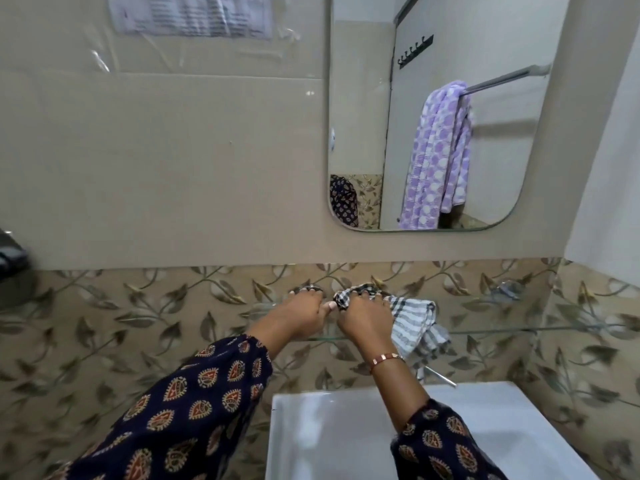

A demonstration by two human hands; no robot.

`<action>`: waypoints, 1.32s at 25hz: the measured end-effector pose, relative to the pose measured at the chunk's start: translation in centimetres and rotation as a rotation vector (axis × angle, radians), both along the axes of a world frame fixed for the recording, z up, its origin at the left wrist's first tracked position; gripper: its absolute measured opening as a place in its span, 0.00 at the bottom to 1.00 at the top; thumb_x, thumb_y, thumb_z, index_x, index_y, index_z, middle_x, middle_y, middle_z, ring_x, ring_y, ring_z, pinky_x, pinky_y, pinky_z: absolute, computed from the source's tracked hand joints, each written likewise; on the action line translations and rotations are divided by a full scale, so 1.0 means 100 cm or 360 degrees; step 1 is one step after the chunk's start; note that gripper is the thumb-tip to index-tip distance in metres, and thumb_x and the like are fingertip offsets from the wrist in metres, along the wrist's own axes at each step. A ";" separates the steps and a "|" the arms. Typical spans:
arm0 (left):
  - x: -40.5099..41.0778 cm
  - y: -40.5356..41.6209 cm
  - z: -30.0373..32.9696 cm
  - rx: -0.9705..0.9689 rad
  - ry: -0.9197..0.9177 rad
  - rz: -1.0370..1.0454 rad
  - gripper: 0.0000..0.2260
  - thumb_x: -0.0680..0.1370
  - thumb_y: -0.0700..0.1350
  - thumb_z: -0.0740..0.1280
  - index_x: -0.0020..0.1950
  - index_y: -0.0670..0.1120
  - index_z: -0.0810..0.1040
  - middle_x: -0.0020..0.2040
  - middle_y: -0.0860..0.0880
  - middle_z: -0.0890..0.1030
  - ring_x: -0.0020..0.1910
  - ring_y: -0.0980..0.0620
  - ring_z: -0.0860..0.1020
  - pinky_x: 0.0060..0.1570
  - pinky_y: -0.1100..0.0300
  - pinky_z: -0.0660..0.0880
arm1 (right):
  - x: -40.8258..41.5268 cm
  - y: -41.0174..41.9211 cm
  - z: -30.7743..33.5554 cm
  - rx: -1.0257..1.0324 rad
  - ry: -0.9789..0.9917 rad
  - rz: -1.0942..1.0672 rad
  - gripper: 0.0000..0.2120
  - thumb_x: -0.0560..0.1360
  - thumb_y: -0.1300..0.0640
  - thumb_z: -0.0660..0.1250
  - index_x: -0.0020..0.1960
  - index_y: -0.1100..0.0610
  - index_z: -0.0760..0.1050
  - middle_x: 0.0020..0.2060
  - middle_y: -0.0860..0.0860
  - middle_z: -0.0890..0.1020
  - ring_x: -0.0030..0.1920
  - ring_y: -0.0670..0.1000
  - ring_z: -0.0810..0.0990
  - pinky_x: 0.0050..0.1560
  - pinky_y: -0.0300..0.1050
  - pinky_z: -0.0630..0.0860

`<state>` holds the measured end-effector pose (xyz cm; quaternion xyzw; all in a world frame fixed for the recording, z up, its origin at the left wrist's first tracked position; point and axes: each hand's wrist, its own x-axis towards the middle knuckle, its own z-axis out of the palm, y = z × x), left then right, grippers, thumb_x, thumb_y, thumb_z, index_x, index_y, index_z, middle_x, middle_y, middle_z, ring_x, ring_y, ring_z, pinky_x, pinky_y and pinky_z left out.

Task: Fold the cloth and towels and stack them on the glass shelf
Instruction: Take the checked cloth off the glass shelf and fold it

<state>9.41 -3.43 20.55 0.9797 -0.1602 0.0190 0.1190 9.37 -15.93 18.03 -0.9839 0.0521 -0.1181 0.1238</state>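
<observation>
A grey-and-white checked cloth [412, 320] lies bunched on the glass shelf [519, 330], with one end drooping over the shelf's front edge. My right hand [367, 318] grips the cloth's left part, fingers curled over it. Just to the left, my left hand [304, 311] holds another bit of the same cloth at its fingertips by the wall. The two hands touch at the thumbs. A purple-and-white dotted towel [436, 157] shows in the mirror, hanging from a metal rail.
A white washbasin [346, 431] sits right below the shelf, its tap [436, 374] poking out under my right wrist. The mirror [363, 98] hangs above. Leaf-patterned tiles back the shelf. A dark object [12, 258] juts in at the left edge.
</observation>
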 end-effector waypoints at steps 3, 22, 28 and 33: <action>-0.006 0.037 -0.002 -0.0156 -0.0012 0.0050 0.19 0.81 0.52 0.52 0.61 0.41 0.72 0.62 0.39 0.75 0.62 0.42 0.73 0.62 0.50 0.68 | -0.004 0.040 -0.004 0.0002 -0.0030 0.0139 0.26 0.75 0.50 0.58 0.70 0.61 0.66 0.69 0.60 0.70 0.71 0.61 0.63 0.72 0.53 0.57; -0.040 0.141 -0.028 -0.0426 0.0166 0.0183 0.23 0.81 0.57 0.45 0.71 0.50 0.67 0.69 0.43 0.71 0.69 0.44 0.69 0.68 0.50 0.65 | -0.035 0.113 0.002 0.0233 -0.0057 0.0643 0.18 0.78 0.51 0.58 0.65 0.57 0.72 0.60 0.59 0.78 0.59 0.60 0.75 0.54 0.49 0.72; -0.074 0.124 -0.018 -0.0561 0.0251 0.0203 0.28 0.80 0.59 0.43 0.72 0.46 0.64 0.73 0.41 0.66 0.72 0.43 0.64 0.69 0.51 0.60 | -0.073 0.093 0.009 0.1259 0.0064 0.0704 0.13 0.78 0.53 0.60 0.49 0.63 0.75 0.40 0.55 0.79 0.41 0.52 0.75 0.42 0.44 0.69; -0.085 0.123 0.006 -0.0450 0.0141 0.0279 0.29 0.79 0.60 0.43 0.69 0.46 0.70 0.68 0.40 0.72 0.68 0.42 0.69 0.65 0.51 0.65 | -0.094 0.059 0.010 0.2997 0.0234 0.0446 0.18 0.79 0.51 0.56 0.55 0.64 0.76 0.38 0.58 0.86 0.38 0.55 0.85 0.49 0.50 0.77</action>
